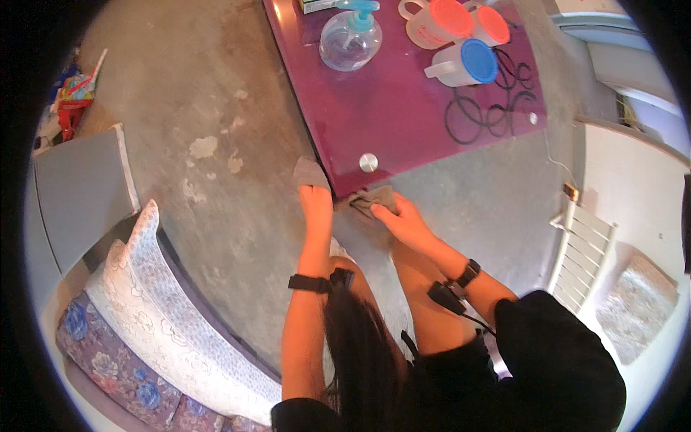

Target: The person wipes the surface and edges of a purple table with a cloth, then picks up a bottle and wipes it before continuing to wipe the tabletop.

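Observation:
My left hand [314, 195] is at the near left corner of a dark red, glossy table [378, 113]. A grey-brown cloth piece [312, 171], possibly a sock, covers its fingers, so their pose is hidden. Just right of that corner, my right hand [402, 216] pinches a crumpled grey-brown cloth [383, 198] between thumb and fingers, beside the table's near edge. Both wrists wear black straps, the right one with a small black device [447, 297] and a cable close by.
The table bears a clear pump bottle [351, 43], lidded cups [464, 62], dark looped marks and a round metal disc [368, 162]. A floral sofa [119, 372] with a pale cover [178, 324] stands at lower left, a white rack [583, 256] at right. The concrete floor [216, 227] shows pale patches.

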`<state>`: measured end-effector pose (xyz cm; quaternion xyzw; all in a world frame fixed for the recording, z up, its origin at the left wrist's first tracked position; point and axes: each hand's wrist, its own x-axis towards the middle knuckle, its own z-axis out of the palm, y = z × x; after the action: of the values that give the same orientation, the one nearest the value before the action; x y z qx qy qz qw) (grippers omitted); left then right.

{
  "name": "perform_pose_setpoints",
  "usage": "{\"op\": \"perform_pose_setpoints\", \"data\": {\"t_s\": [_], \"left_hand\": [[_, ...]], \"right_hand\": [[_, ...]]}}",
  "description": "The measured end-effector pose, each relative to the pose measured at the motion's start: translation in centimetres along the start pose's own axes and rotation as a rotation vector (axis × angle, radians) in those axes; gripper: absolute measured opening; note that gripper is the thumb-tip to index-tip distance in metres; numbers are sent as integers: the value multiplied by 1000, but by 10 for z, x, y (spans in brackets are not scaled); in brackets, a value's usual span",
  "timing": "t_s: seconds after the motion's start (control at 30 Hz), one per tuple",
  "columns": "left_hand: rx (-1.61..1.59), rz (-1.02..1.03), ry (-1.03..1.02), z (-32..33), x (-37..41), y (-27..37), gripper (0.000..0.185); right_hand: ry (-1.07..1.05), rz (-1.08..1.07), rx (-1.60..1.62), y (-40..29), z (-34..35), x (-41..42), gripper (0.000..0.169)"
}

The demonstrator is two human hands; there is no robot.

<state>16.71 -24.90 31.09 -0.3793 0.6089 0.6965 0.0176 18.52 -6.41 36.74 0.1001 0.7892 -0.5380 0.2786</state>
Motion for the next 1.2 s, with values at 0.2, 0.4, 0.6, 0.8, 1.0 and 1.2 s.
{"op": "perform_pose_setpoints", "data": {"t_s": [0.2,0.4,0.6,0.8,1.0,1.2], "left_hand": [[-69,-315,94,-19,-33,-16,25],[-50,-653,341,-101,-22,-64,28],[-36,-335,269,-84,-37,35,24],[-85,-439,-45,12,-21,106,18],[542,145,182,16,-7,31,19],[223,-156,39,-59,56,53,17]], "right_hand": [[207,329,125,8,9,-22,38],[-112,448,-24,-49,34,-7,34],[356,474,238,-80,28,-32,39],[991,482,619,-116,-22,32,41],[924,107,-415,-121,28,85,35],[741,64,-345,-146,73,104,33]]}}
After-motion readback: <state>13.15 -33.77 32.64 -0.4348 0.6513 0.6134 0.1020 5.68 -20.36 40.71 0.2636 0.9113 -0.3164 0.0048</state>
